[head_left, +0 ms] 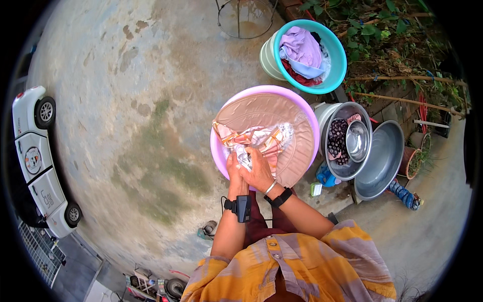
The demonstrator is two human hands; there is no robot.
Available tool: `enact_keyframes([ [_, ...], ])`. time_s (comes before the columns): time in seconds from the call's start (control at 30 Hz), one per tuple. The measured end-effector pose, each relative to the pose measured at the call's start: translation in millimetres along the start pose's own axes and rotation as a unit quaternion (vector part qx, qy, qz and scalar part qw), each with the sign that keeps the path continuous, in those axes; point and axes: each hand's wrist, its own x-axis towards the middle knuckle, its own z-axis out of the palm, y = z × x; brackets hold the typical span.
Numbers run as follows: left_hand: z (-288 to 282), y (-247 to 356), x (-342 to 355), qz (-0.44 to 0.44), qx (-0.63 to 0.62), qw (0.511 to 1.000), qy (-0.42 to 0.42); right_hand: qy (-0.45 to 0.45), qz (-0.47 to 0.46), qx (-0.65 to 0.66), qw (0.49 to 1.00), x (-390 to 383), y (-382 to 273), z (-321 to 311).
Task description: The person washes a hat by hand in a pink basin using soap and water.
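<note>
A wet plaid cloth (269, 142) in orange, pink and white lies bunched with suds on a brown ridged round board (292, 161). That board sits in a pink basin (313, 110) in front of my knees. My left hand (234, 170) and my right hand (259, 170) are close together over the basin's near left part. Both are closed on a whitish, soapy bunch of the cloth, which shows between them. The fingertips of my left hand are partly hidden by the fabric and the other hand.
Beyond the basin stands a turquoise-rimmed bucket (343, 60) of lilac and red clothes. At right are a metal basin (338, 171) with dark patterned cloth and a small bowl (357, 141), a larger grey basin (380, 173), a blue bottle (326, 176) and a small green-and-white box (315, 189).
</note>
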Motion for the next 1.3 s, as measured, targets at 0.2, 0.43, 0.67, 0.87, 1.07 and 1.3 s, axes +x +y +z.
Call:
enact_keyframes([
  [0.2,43,-2,-39,-0.067,-0.124,0.99,-0.031,0.015,-0.037,-0.023,0.999,11,28,-22],
  [0.43,25,6,-25,-0.163,-0.212,0.96,-0.086,-0.011,-0.109,-0.037,0.993,-18,10,-14],
  [0.67,31,-2,-44,-0.131,-0.177,0.972,-0.085,0.007,-0.031,-0.067,0.997,3,24,-6],
  [0.87,14,-5,-37,-0.082,-0.053,0.993,-0.061,-0.114,0.085,-0.105,0.984,10,28,-3],
  [1.07,36,18,-33,-0.019,0.073,0.996,0.041,0.045,0.068,-0.242,0.967,25,19,-43],
  [1.3,27,-2,6,0.009,-0.018,1.0,-0.019,0.001,-0.001,-0.157,0.988,3,24,-13],
])
